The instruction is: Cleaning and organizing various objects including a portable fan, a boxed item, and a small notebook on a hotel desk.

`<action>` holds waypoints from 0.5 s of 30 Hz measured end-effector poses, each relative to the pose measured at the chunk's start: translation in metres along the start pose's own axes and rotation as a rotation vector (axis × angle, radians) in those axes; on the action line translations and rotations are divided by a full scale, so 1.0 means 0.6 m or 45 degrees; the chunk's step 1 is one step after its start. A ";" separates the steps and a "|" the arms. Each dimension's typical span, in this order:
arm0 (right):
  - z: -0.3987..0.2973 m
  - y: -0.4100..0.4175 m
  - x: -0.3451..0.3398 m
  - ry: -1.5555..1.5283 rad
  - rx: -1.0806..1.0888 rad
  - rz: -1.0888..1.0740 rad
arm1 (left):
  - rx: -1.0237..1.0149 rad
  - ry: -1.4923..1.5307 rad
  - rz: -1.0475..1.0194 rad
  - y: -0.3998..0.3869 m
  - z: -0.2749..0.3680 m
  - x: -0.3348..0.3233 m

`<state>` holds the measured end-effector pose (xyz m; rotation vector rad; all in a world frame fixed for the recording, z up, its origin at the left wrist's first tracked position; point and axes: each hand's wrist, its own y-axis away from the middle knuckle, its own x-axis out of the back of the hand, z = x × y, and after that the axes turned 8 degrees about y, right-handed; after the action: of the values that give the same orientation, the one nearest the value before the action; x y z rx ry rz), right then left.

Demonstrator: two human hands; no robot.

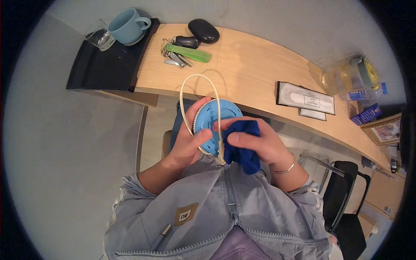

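Observation:
My left hand [190, 143] grips the rim of a round light-blue plastic device [208, 122], which has slots in its face and a pale beaded edge. From it a cream cable [199, 75] loops up over the device and comes back down to an angled plug [221, 156] hanging near its lower edge. My right hand [256, 139] holds a crumpled dark-blue cloth [242, 152] between thumb and fingers, and its index finger reaches onto the blue face. Both hands are just in front of the desk edge, above my lap.
On the wooden desk [256, 61] lie keys with a green strap [191, 53], a black rounded object [204, 31] and flat packets [305, 97]. A blue mug [128, 27] and a glass [100, 35] stand on a black surface at left. A jug [351, 76], picture frame [385, 130] and chair [344, 195] are at right.

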<state>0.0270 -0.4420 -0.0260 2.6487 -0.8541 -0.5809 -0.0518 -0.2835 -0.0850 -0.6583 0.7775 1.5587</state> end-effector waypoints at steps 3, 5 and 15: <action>0.027 -0.004 -0.005 0.528 0.384 0.064 | -0.034 -0.084 0.038 0.002 0.000 -0.001; 0.034 -0.007 -0.011 0.745 0.485 -0.030 | 0.034 -0.149 0.134 0.002 0.003 0.002; -0.010 0.014 -0.004 0.484 0.554 -0.157 | 0.036 -0.138 0.187 0.007 0.075 -0.003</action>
<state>0.0240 -0.4464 -0.0165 3.0679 -0.7720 0.1070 -0.0547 -0.2493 -0.0556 -0.5007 0.7790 1.6996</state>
